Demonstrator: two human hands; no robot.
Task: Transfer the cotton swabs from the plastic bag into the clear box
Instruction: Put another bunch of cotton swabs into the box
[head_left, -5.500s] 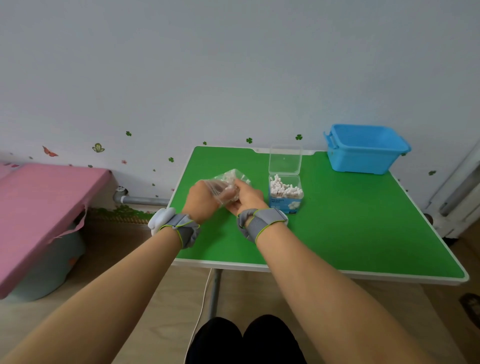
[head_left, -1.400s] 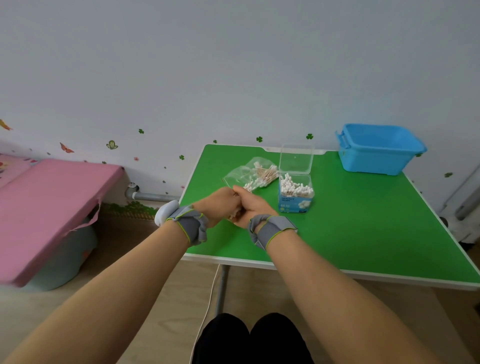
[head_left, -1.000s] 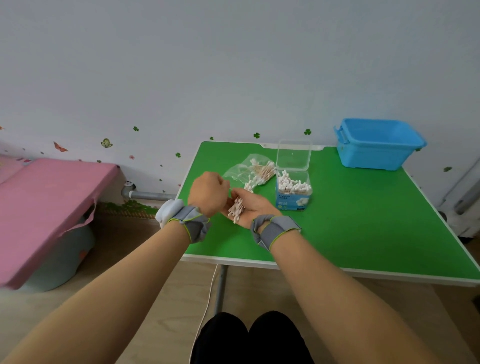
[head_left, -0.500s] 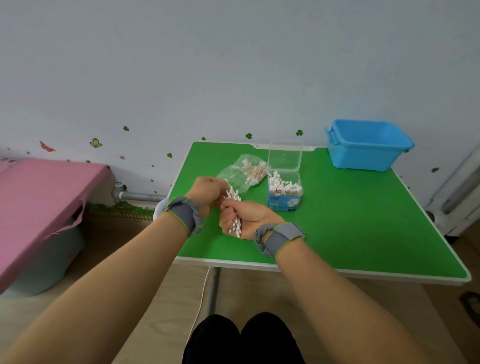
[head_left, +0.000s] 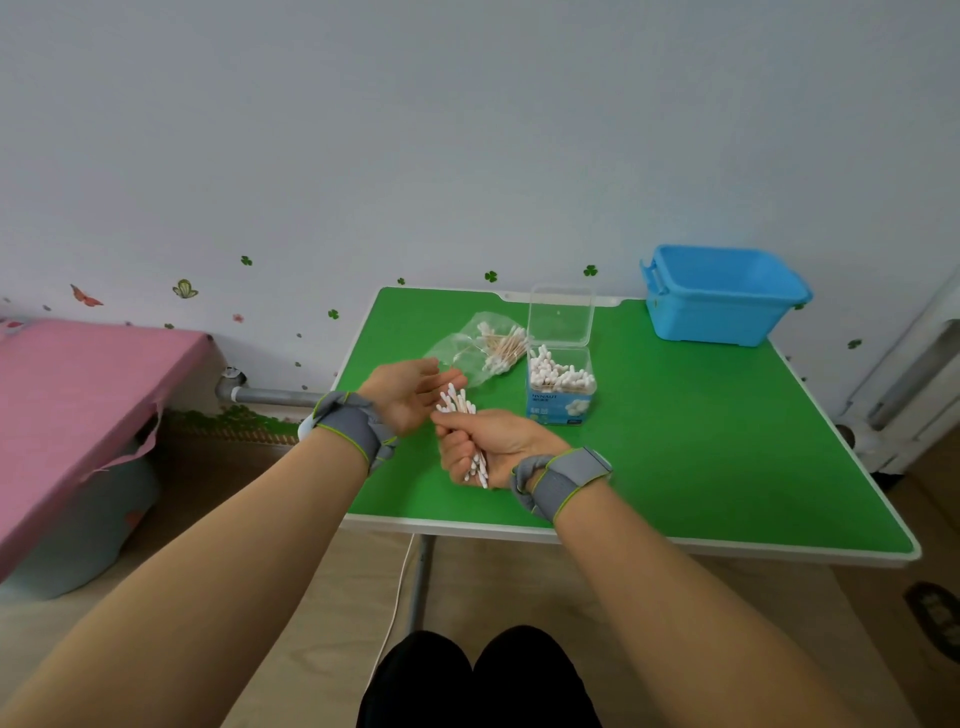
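My right hand (head_left: 491, 445) is closed around a bundle of cotton swabs (head_left: 457, 404), whose white tips stick out above and below my fist. My left hand (head_left: 413, 391) is open, palm up, just left of the bundle's upper tips. Behind them on the green table (head_left: 701, 457) lies the clear plastic bag (head_left: 470, 349) with more swabs in its right end. To the bag's right stands the clear box (head_left: 562, 383), lid raised behind it, packed with upright swabs.
A blue plastic bin (head_left: 722, 293) sits at the table's back right corner. A pink-covered surface (head_left: 67, 395) stands to the left of the table. A radiator (head_left: 914, 384) is against the wall on the right.
My left hand has let go of the swab bundle and opened flat beside it. My right hand still grips the bundle upright over the table's near left part.
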